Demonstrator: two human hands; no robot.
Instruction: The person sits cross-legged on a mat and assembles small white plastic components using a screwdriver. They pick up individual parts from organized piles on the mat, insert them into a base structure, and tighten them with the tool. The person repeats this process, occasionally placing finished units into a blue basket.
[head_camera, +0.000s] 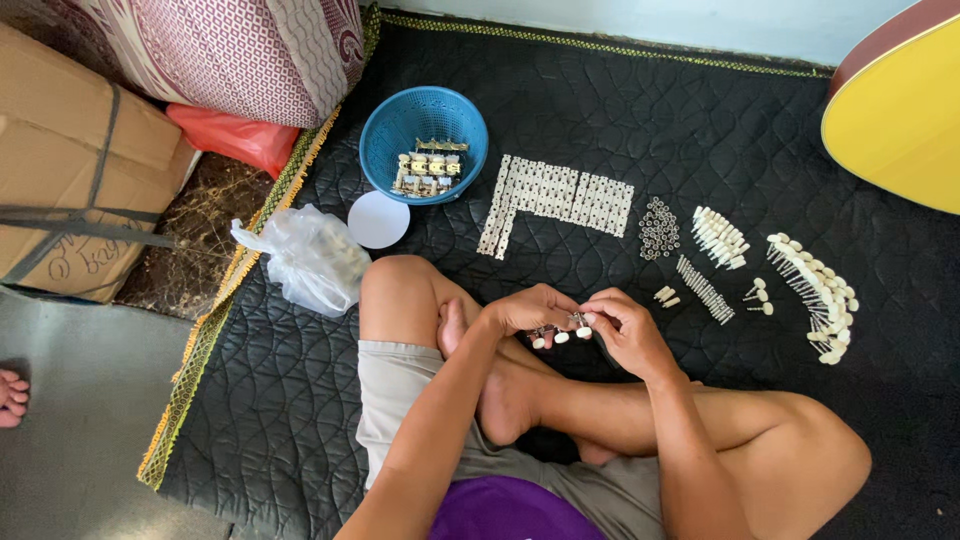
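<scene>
Head view, both hands, left, right, pinching metal tuner strip, white knobs.

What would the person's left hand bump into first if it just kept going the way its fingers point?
The left hand points right, at the small part with white knobs it already pinches, with the right hand directly behind. That hand would likely be met first, though depth is hard to judge.
</scene>
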